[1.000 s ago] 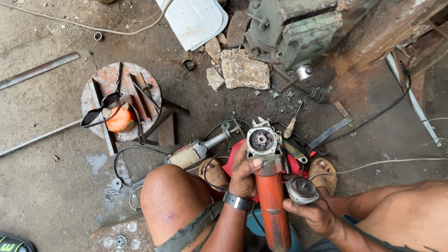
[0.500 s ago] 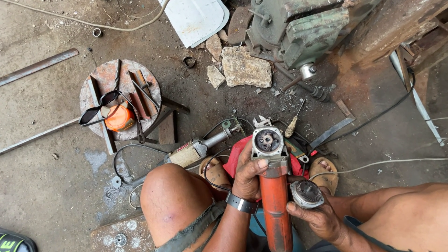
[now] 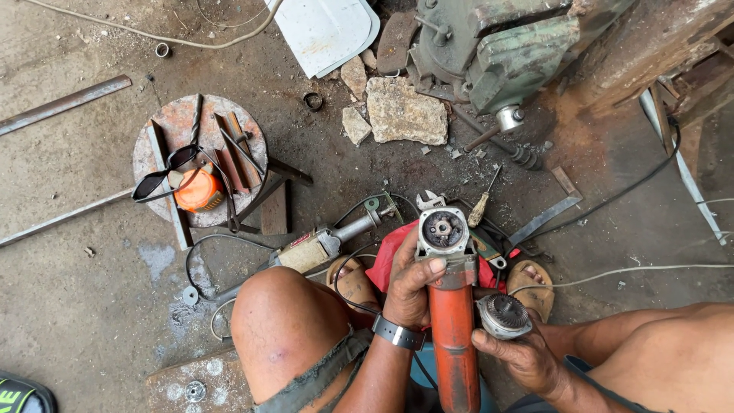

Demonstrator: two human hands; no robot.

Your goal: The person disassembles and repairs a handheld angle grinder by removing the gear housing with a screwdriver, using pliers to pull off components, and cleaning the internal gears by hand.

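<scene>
Dusty concrete floor (image 3: pixel 92 306) spreads under a seated person. Their left hand (image 3: pixel 413 287) wraps its fingers tightly around an orange angle grinder (image 3: pixel 451 321), held upright between the knees with its open gear head facing up. Their right hand (image 3: pixel 520 356) grips a round metal gear housing (image 3: pixel 503 315) just beside the grinder. A second grinder (image 3: pixel 321 245), a screwdriver (image 3: pixel 480 205) and a red cloth (image 3: pixel 386 256) lie close by.
</scene>
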